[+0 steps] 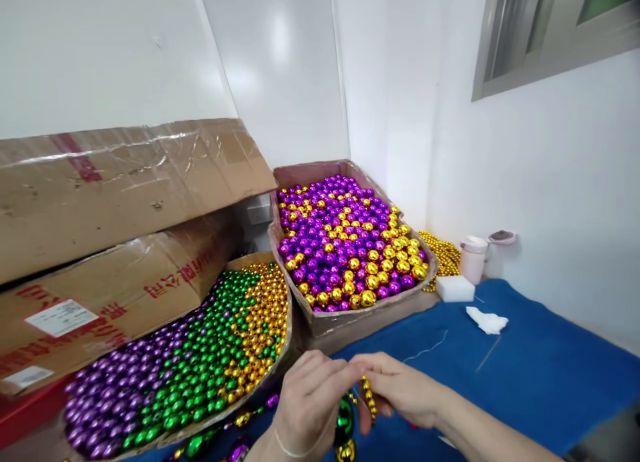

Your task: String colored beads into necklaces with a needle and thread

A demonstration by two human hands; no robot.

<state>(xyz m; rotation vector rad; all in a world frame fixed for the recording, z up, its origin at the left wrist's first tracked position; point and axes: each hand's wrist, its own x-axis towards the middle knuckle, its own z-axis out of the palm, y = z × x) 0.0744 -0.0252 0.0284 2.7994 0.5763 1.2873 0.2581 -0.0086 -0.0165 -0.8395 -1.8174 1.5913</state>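
Observation:
My left hand (305,402) and my right hand (403,390) meet at the front of the blue-covered table, fingertips pinched together. A short run of small gold beads (369,399) hangs at the fingers of my right hand. Just below my left hand hang a large green bead (344,421) and a gold bead (346,451), part of a bead string that my left fingers close on. More of a strung bead garland, with a green bead (200,443) and a purple bead (273,401), lies left of my left wrist. The exact pinch point is hidden.
An open box (313,325) of purple and gold beads stands behind my hands. At left, cardboard flaps (125,175) overhang purple, green and gold beads (195,375). On the blue cloth (545,355) lie a white foam block (455,289), crumpled white tissue (487,321) and thread (430,349).

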